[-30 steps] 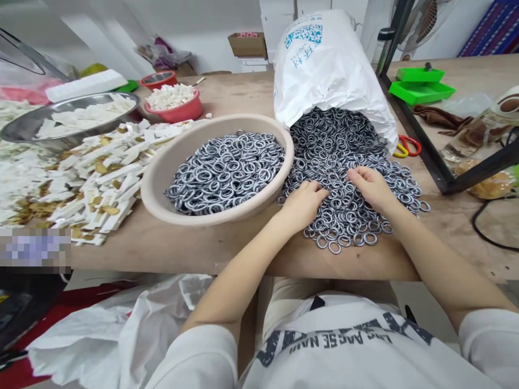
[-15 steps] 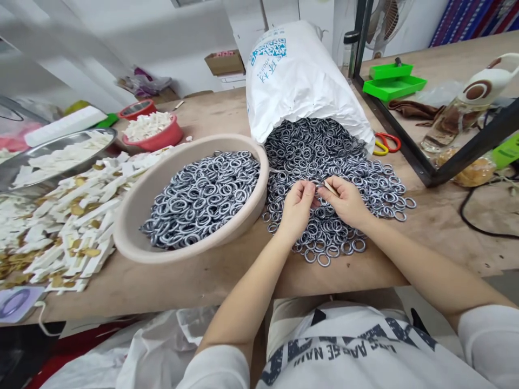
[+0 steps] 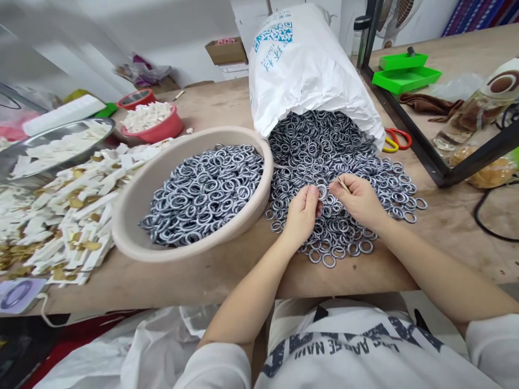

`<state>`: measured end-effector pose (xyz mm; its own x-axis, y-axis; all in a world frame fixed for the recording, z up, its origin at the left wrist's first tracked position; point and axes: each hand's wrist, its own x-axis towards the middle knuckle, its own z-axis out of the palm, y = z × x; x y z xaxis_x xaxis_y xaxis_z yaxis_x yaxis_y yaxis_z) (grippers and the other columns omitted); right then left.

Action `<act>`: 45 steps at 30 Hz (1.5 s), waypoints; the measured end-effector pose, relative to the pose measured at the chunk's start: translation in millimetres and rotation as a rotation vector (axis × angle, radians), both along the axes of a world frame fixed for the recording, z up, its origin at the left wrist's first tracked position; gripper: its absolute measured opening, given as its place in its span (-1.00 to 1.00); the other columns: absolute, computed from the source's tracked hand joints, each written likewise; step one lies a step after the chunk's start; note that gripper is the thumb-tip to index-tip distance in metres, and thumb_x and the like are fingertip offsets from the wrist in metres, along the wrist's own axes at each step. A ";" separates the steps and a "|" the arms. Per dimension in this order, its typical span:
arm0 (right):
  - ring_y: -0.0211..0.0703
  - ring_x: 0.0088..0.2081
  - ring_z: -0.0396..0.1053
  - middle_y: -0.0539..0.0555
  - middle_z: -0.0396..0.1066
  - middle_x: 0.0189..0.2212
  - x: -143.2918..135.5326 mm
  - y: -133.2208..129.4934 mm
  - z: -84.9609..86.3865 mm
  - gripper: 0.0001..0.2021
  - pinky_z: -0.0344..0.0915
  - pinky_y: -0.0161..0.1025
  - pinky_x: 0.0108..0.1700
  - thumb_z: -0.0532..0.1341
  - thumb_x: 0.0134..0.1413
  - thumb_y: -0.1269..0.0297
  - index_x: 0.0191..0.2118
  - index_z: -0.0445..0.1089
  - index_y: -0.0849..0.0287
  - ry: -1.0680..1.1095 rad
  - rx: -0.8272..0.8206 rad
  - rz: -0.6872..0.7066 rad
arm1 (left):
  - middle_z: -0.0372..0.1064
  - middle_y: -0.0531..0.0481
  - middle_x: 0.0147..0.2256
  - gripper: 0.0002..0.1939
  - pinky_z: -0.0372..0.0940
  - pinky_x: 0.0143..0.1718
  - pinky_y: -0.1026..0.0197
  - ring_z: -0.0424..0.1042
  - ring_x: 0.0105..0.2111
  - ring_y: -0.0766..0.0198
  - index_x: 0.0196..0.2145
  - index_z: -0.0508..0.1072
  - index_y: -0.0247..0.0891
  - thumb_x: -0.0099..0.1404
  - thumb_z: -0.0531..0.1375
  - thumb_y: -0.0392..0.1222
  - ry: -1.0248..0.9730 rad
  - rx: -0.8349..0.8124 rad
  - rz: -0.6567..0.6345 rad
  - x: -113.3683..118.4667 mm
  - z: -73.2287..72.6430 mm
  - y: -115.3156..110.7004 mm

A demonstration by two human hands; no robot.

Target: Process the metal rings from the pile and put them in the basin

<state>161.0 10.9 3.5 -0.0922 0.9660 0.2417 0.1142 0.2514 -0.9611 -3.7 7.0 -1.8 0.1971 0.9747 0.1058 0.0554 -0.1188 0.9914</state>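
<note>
Between thumb and fingers, my left hand (image 3: 303, 212) pinches a grey ring (image 3: 323, 191). Just to its right, my right hand (image 3: 360, 199) is closed on a thin, light-coloured stick (image 3: 344, 185), its kind too small to make out. Both hands are over a loose pile of grey rings (image 3: 338, 239) on the table. The pile spills from the mouth of a white sack (image 3: 308, 70) lying behind it. At the left, a beige basin (image 3: 132, 237) holds many more such rings.
White strips with brownish pieces (image 3: 87, 216) cover the table's left side, near a metal bowl (image 3: 107, 129) and a red bowl (image 3: 172, 129). Scissors (image 3: 401, 138), green trays (image 3: 405, 81), a black metal frame (image 3: 413, 135) and a bottle (image 3: 466, 119) are at right.
My hands have drawn slightly apart; the ring in my left hand and the stick in my right now show separately. The whole view has shifted a little.
</note>
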 end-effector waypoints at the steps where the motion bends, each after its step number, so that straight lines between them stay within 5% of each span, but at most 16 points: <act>1: -0.30 -0.47 0.09 -0.09 0.19 -0.52 -1.8 -0.4 -1.1 -0.65 0.06 -0.27 -0.40 0.32 0.10 -0.07 -0.32 0.38 0.14 0.007 0.024 -0.005 | 0.23 0.10 -0.52 -0.59 0.16 -0.52 0.29 0.23 -0.57 0.39 -0.36 0.29 -0.22 0.41 0.04 0.19 -0.076 -0.055 -0.008 2.5 -0.7 -1.0; 4: -0.26 -0.40 0.23 -0.05 0.34 -0.42 -5.3 -1.5 -1.6 -0.63 0.17 -0.25 -0.31 0.39 0.03 -0.02 -0.14 0.43 0.09 0.034 0.063 0.025 | 0.12 0.15 -0.56 -0.58 0.12 -0.59 0.31 0.15 -0.62 0.43 -0.37 0.24 -0.21 0.36 0.10 0.21 -0.239 -0.157 -0.088 7.3 -1.1 -4.3; 8: -0.24 -0.40 0.23 -0.03 0.33 -0.44 -5.0 -1.5 2.4 -0.66 0.19 -0.24 -0.31 0.35 0.05 -0.08 -0.29 0.43 0.11 0.057 0.038 0.077 | 0.03 0.18 -0.60 -0.56 0.05 -0.62 0.31 0.05 -0.65 0.44 -0.41 0.21 -0.20 0.34 0.11 0.24 -0.233 -0.207 -0.198 7.6 0.0 -6.9; 17: -0.23 -0.41 0.21 -0.02 0.31 -0.44 -1.6 -5.4 0.7 -0.60 0.17 -0.25 -0.36 0.33 0.04 -0.14 -0.26 0.43 0.12 -0.018 0.012 0.093 | 0.02 0.16 -0.63 -0.51 -0.04 -0.64 0.29 0.01 -0.66 0.45 -0.48 0.21 -0.21 0.30 0.13 0.28 -0.220 -0.190 -0.148 9.4 -0.2 -8.8; 29: -0.23 -0.40 0.26 0.00 0.38 -0.43 2.4 -7.3 10.9 -0.60 0.19 -0.25 -0.34 0.37 0.00 -0.12 -0.31 0.46 0.16 -0.066 -0.005 0.165 | -0.07 0.19 -0.71 -0.46 -0.07 -0.66 0.32 -0.07 -0.72 0.48 -0.60 0.09 -0.21 0.34 0.10 0.21 -0.340 -0.368 -0.298 10.8 5.1 -14.0; 33: -0.24 -0.42 0.23 -0.01 0.34 -0.48 5.4 -5.7 12.0 -0.59 0.17 -0.25 -0.34 0.23 0.16 -0.16 -0.35 0.41 0.15 -0.022 0.003 0.137 | -0.10 0.19 -0.73 -0.44 -0.08 -0.68 0.32 -0.10 -0.73 0.48 -0.63 0.08 -0.21 0.33 0.11 0.21 -0.388 -0.384 -0.338 9.5 11.2 -14.0; 39: -0.23 -0.44 0.21 0.00 0.31 -0.50 10.1 -17.1 19.4 -0.67 0.04 -0.22 -0.35 0.14 0.30 0.00 -0.38 0.37 0.12 -0.469 0.294 0.086 | -0.15 0.21 -0.73 -0.40 -0.05 -0.67 0.34 -0.11 -0.74 0.49 -0.63 0.04 -0.20 0.28 0.14 0.27 -0.431 -0.427 -0.251 7.3 16.4 -12.6; 45: -0.24 -0.44 0.22 0.00 0.31 -0.50 6.8 -19.8 19.4 -0.65 -0.01 -0.23 -0.36 0.12 0.31 0.00 -0.41 0.33 0.12 -0.582 0.336 0.079 | -0.14 0.22 -0.73 -0.42 -0.05 -0.67 0.34 -0.10 -0.75 0.49 -0.62 0.05 -0.20 0.30 0.13 0.25 -0.427 -0.429 -0.237 6.4 14.4 -14.7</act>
